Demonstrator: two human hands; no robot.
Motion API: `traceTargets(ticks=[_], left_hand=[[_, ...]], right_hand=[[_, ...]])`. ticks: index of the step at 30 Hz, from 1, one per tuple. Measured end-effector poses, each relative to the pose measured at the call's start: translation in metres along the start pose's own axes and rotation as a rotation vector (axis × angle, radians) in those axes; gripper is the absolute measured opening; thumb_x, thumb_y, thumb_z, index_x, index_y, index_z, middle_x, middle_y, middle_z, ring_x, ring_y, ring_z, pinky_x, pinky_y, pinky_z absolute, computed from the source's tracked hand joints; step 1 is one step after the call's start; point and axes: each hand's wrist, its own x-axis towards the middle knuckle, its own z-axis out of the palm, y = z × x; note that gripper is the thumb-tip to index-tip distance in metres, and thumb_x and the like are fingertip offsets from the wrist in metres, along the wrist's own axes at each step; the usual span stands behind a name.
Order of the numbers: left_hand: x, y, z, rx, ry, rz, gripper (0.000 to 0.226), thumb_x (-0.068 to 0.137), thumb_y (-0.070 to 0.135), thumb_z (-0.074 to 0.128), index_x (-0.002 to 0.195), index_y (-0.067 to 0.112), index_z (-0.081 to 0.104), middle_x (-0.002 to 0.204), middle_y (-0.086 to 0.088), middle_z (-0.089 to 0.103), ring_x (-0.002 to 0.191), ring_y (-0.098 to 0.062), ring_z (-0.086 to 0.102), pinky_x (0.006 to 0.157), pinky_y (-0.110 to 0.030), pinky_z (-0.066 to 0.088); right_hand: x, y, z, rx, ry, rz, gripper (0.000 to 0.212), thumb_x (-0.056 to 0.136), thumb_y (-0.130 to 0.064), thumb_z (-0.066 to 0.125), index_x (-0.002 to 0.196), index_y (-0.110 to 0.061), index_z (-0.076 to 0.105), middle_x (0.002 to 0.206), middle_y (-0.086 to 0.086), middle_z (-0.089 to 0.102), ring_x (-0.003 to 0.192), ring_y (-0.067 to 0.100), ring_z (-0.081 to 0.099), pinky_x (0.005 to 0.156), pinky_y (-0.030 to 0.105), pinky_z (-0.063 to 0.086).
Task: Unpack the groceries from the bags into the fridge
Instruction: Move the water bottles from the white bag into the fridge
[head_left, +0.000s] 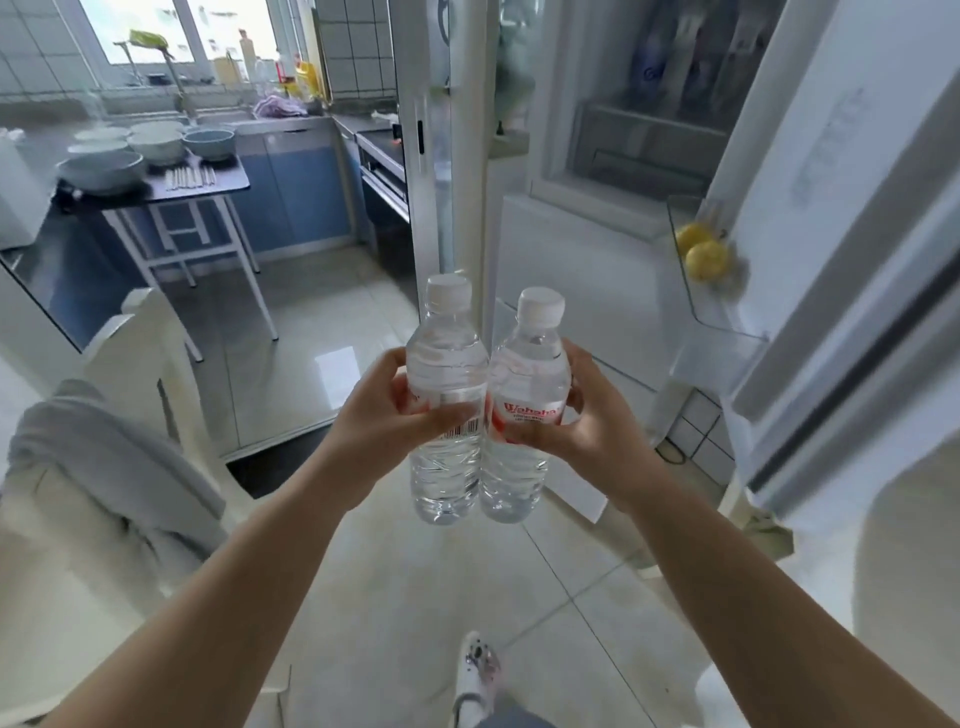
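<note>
I hold two clear water bottles with white caps upright and side by side in front of me. My left hand (387, 410) grips the left bottle (445, 364) around its label. My right hand (582, 415) grips the right bottle (530, 374), which has a red label. The fridge (613, 156) stands open just beyond the bottles. Its open door (831, 218) is at the right, with two yellow fruits (704, 254) on a clear door shelf (727, 332). Items on the upper fridge shelves are blurred.
At the left, a dark folding table (208, 184) carries several bowls and chopsticks. A white chair (140, 353) draped with a grey cloth (104, 467) is near my left arm. Blue kitchen cabinets and a sink lie behind. My foot (475, 670) stands on the glossy tiled floor.
</note>
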Motion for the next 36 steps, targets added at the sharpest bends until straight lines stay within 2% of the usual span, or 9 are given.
traceTargets(ticks=[3,9,14,19,23,27,29,33,36], left_hand=[[0.068,0.004,-0.018,0.019,-0.025,0.035,0.074,0.048,0.031,0.092,0.111,0.023,0.053,0.099,0.0,0.073,0.094,-0.021,0.07,0.083,-0.044,0.055],[0.223,0.026,-0.038,0.051,-0.069,0.1,0.073,0.047,0.032,0.093,0.108,0.026,0.053,0.097,0.006,0.073,0.092,-0.016,0.07,0.084,-0.04,0.054],[0.339,0.044,-0.033,-0.008,-0.123,0.136,0.069,0.049,0.026,0.083,0.111,0.02,0.052,0.095,0.003,0.073,0.089,-0.012,0.07,0.077,-0.033,0.053],[0.448,0.051,-0.019,-0.025,-0.242,0.183,0.069,0.052,0.025,0.086,0.112,0.018,0.053,0.095,0.002,0.073,0.092,-0.017,0.07,0.074,-0.028,0.056],[0.535,0.062,0.001,-0.022,-0.375,0.246,0.08,0.048,0.036,0.089,0.116,0.017,0.052,0.099,0.0,0.072,0.092,-0.016,0.07,0.076,-0.03,0.056],[0.612,0.086,0.032,-0.028,-0.501,0.3,0.063,0.06,0.023,0.088,0.112,0.015,0.054,0.089,0.003,0.073,0.084,-0.012,0.069,0.072,-0.027,0.054],[0.647,0.101,0.052,-0.032,-0.538,0.326,0.059,0.06,0.024,0.087,0.11,0.015,0.056,0.093,0.0,0.073,0.086,-0.015,0.069,0.075,-0.031,0.055],[0.708,0.133,0.097,-0.023,-0.601,0.384,0.058,0.061,0.029,0.084,0.112,0.019,0.059,0.1,0.002,0.072,0.093,-0.016,0.069,0.081,-0.035,0.056],[0.741,0.157,0.129,-0.009,-0.597,0.446,0.043,0.07,0.022,0.081,0.108,0.022,0.061,0.093,0.007,0.073,0.088,-0.012,0.069,0.077,-0.03,0.056]], right_hand=[[0.064,0.011,0.004,0.024,0.028,-0.009,0.072,0.063,-0.024,0.086,0.125,-0.033,0.05,0.116,-0.009,0.065,0.111,0.013,0.06,0.096,0.044,0.049],[0.207,0.023,-0.007,0.089,0.08,-0.027,0.068,0.066,-0.006,0.082,0.122,-0.028,0.052,0.107,-0.009,0.068,0.098,0.002,0.064,0.074,0.011,0.049],[0.304,0.028,-0.029,0.112,0.149,-0.018,0.079,0.068,-0.001,0.08,0.134,-0.027,0.045,0.111,-0.009,0.066,0.094,-0.006,0.064,0.07,0.007,0.048],[0.384,0.049,-0.056,0.076,0.283,0.015,0.088,0.066,-0.008,0.084,0.139,-0.03,0.039,0.121,-0.008,0.063,0.107,0.0,0.061,0.081,0.016,0.053],[0.442,0.061,-0.081,0.023,0.447,0.012,0.072,0.064,-0.005,0.083,0.121,-0.036,0.051,0.111,-0.01,0.066,0.103,-0.001,0.062,0.072,0.014,0.052],[0.494,0.058,-0.113,-0.042,0.605,0.061,0.074,0.052,-0.034,0.087,0.113,-0.053,0.049,0.11,-0.025,0.065,0.103,-0.008,0.059,0.079,0.017,0.049],[0.517,0.053,-0.134,-0.067,0.685,0.074,0.079,0.045,-0.042,0.083,0.113,-0.055,0.047,0.111,-0.025,0.065,0.104,-0.008,0.059,0.082,0.018,0.047],[0.557,0.045,-0.183,-0.112,0.818,0.035,0.084,0.054,-0.028,0.084,0.129,-0.037,0.046,0.114,-0.018,0.066,0.103,-0.004,0.061,0.088,0.022,0.048],[0.585,0.042,-0.221,-0.116,0.873,-0.004,0.074,0.063,-0.009,0.083,0.125,-0.033,0.05,0.108,-0.015,0.069,0.099,-0.002,0.064,0.085,0.023,0.051]])
